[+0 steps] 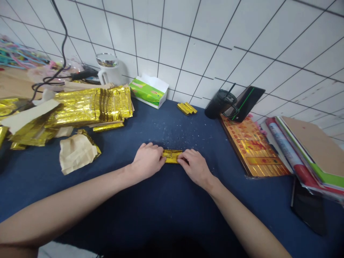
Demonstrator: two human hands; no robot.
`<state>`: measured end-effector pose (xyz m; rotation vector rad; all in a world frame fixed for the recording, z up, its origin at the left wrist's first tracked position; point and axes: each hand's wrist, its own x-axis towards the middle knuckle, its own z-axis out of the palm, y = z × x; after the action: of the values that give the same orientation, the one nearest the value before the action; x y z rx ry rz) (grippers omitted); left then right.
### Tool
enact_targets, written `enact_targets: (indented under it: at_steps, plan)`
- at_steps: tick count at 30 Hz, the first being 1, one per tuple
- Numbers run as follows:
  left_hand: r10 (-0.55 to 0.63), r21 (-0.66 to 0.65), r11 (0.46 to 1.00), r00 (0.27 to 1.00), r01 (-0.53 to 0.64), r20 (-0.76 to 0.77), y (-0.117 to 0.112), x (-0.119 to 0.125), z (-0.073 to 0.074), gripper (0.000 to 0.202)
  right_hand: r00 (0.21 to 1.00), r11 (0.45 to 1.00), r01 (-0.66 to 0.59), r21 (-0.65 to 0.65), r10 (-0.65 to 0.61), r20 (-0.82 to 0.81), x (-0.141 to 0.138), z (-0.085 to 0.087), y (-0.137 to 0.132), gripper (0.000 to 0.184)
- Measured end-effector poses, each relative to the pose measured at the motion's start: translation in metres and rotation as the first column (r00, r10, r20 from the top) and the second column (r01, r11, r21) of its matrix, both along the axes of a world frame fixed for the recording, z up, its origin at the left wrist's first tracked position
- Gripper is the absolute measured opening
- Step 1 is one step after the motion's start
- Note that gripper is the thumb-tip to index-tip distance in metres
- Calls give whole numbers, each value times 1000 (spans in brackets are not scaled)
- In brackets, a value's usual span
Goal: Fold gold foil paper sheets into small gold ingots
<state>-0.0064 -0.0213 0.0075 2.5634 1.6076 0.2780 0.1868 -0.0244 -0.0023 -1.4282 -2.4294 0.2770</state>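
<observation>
A small folded strip of gold foil paper (pixel 172 156) lies on the dark blue tabletop (pixel 161 200) in the middle. My left hand (pixel 147 160) has its fingers curled over the strip's left end and presses it down. My right hand (pixel 194 165) pinches the right end the same way. Both hands are closed on the paper, and their fingertips hide its two ends.
A large pile of gold foil sheets (pixel 88 105) lies at the left, with crumpled brown paper (pixel 76 150) in front. Folded gold pieces (pixel 187 108) sit at the back near a tissue box (pixel 147 92) and white mug (pixel 109 70). A gold printed stack (pixel 251 147), books and dark phone (pixel 307 206) occupy the right.
</observation>
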Motion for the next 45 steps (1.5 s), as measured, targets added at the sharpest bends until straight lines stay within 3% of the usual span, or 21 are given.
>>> enact_targets:
  at_steps: [8,17,20,27,33,45]
  plan:
    - [-7,21,1000,1000,7,-15,-2,-1,0,19,999,1000,-12,-20,12,-33,2,-2,1,12]
    - [1,35,999,1000,0,-16,-3,1,-1,10,1000,995,-22,98,23,-11,3,-7,-4,8]
    - [-50,67,996,998,53,-40,-5,1,-1,7,1000,993,-14,115,14,3,3,-8,-4,10]
    - [-279,157,941,949,300,-145,-12,-5,-4,16,999,984,-32,177,26,35,1,-10,-6,15]
    - [-274,180,938,952,295,-134,-16,-7,-7,15,998,985,-59,165,64,-20,5,-8,-9,15]
    - [-345,188,910,926,370,-154,-16,-6,-6,16,988,962,-142,233,122,100,6,-5,-11,22]
